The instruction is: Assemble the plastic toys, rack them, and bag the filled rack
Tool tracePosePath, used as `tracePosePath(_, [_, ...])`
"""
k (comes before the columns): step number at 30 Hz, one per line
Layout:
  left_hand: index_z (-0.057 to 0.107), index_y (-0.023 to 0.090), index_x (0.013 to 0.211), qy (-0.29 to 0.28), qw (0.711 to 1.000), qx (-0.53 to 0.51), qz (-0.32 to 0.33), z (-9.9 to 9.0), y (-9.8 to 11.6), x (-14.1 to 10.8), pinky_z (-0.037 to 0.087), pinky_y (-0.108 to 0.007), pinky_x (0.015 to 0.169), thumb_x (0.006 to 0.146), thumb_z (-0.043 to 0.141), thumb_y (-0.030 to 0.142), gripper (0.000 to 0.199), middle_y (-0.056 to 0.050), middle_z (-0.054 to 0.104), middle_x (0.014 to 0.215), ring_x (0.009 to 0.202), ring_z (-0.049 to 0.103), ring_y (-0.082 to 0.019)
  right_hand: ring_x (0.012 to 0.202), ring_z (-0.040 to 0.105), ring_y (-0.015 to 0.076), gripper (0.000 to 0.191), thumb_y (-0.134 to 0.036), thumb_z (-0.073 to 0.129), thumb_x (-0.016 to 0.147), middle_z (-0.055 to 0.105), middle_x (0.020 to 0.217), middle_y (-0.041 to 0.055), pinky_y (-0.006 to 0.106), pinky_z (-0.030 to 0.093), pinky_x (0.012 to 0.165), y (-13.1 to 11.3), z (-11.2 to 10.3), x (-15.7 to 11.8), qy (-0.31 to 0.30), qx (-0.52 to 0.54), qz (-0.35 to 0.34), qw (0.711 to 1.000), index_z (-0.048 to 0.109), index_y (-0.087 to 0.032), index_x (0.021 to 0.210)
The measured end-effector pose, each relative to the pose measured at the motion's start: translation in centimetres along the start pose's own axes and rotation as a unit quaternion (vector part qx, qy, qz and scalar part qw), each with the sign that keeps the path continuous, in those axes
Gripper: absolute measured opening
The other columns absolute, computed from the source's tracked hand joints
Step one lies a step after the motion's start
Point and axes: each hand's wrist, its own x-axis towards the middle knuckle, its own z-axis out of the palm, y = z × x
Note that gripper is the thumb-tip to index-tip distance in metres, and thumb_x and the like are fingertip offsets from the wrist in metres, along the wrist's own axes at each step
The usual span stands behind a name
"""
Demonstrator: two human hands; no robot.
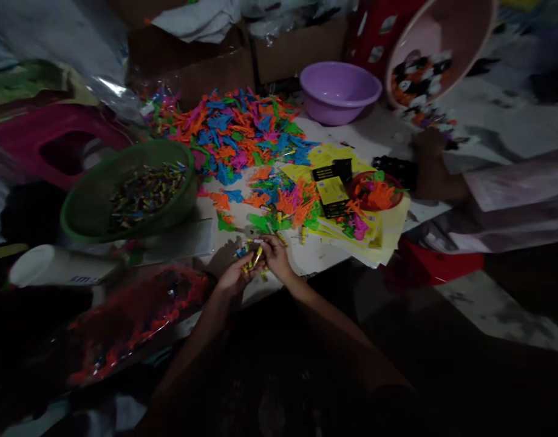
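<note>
My left hand [233, 276] is cupped near the table's front edge, holding several small yellow-banded tubes [257, 255]. Beside it, my right hand [277, 258] has its fingers curled in over the same bunch, touching the tubes. The dim light hides exactly which ones it pinches. Just beyond the hands lie loose tubes and flat green plastic pieces [260, 222]. Further back rises a large heap of orange, blue, green and pink plastic pieces [242, 130]. To the left, a green basin [73, 212] contains many more of the small tubes.
Yellow printed cards [333, 191] and a small red bowl [399, 200] of orange pieces lie to the right. Behind stands a purple basin [337, 103]. A co-worker's hand [428, 145] is by a tipped pink basin [470, 30]. A clear bag [137, 315] of orange pieces sits left.
</note>
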Motion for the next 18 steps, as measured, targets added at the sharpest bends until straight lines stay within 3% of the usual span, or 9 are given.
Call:
tracePosePath(3, [0.061, 0.009, 0.079, -0.013, 0.998, 0.058, -0.035, -0.1, 0.0, -0.1, 0.047, -0.016, 0.049, 0.078, 0.051, 0.008, 0.009, -0.005, 0.064, 0.065, 0.054, 0.060, -0.010, 0.080, 0.057, 0.0129, 0.019, -0.032, 0.043, 0.082, 0.062, 0.086, 0.0011, 0.025, 0.046, 0.072, -0.3, 0.1, 0.0, -0.026, 0.019, 0.011, 0.999, 0.057, -0.021, 0.090])
tracePosePath(6, [0.058, 0.010, 0.074, 0.002, 0.998, 0.056, -0.020, 0.2, 0.2, 0.3, 0.039, -0.012, 0.039, 0.077, 0.052, 0.006, 0.008, -0.002, 0.060, 0.058, 0.046, 0.055, -0.007, 0.084, 0.057, 0.0134, 0.020, -0.033, 0.044, 0.082, 0.063, 0.090, 0.0010, 0.025, 0.046, 0.075, -0.4, 0.1, 0.1, -0.028, 0.030, 0.024, 0.999, 0.057, -0.022, 0.091])
tracePosePath(10, [0.055, 0.012, 0.075, 0.036, 0.999, 0.016, 0.027, 0.4, 0.6, 0.4, 0.046, -0.013, 0.048, 0.082, 0.043, 0.006, 0.015, 0.000, 0.060, 0.060, 0.051, 0.058, -0.006, 0.085, 0.057, 0.0148, 0.022, -0.036, 0.043, 0.084, 0.063, 0.086, 0.0010, 0.028, 0.046, 0.076, -0.7, -1.3, 0.2, -0.016, 0.025, 0.046, 0.999, 0.059, -0.022, 0.092])
tracePosePath(13, [0.056, 0.013, 0.081, 0.016, 0.999, 0.020, 0.034, 0.0, 0.6, -0.1, 0.050, -0.017, 0.053, 0.085, 0.044, 0.013, 0.012, -0.002, 0.063, 0.069, 0.059, 0.062, -0.009, 0.080, 0.058, 0.0147, 0.023, -0.036, 0.046, 0.083, 0.064, 0.085, 0.0014, 0.028, 0.046, 0.074, -1.7, -2.9, 0.7, -0.116, 0.006, 0.018, 0.993, 0.061, -0.022, 0.092])
tracePosePath(16, [0.059, 0.013, 0.082, -0.045, 0.996, 0.072, 0.001, -0.4, 0.1, -0.7, 0.047, -0.017, 0.047, 0.080, 0.054, 0.019, 0.008, -0.004, 0.064, 0.071, 0.058, 0.061, -0.011, 0.081, 0.059, 0.0146, 0.021, -0.032, 0.049, 0.082, 0.065, 0.086, 0.0022, 0.029, 0.045, 0.076, -3.1, -4.1, 1.5, -0.255, -0.052, -0.058, 0.964, 0.065, -0.023, 0.090])
tracePosePath(18, [0.060, 0.012, 0.078, -0.066, 0.993, 0.102, -0.013, -0.4, -0.4, -0.9, 0.044, -0.016, 0.044, 0.072, 0.064, 0.017, 0.009, -0.003, 0.063, 0.067, 0.054, 0.059, -0.010, 0.083, 0.058, 0.0151, 0.020, -0.030, 0.052, 0.081, 0.066, 0.084, 0.0027, 0.030, 0.044, 0.079, -4.0, -4.3, 1.9, -0.279, -0.105, -0.109, 0.948, 0.066, -0.023, 0.092])
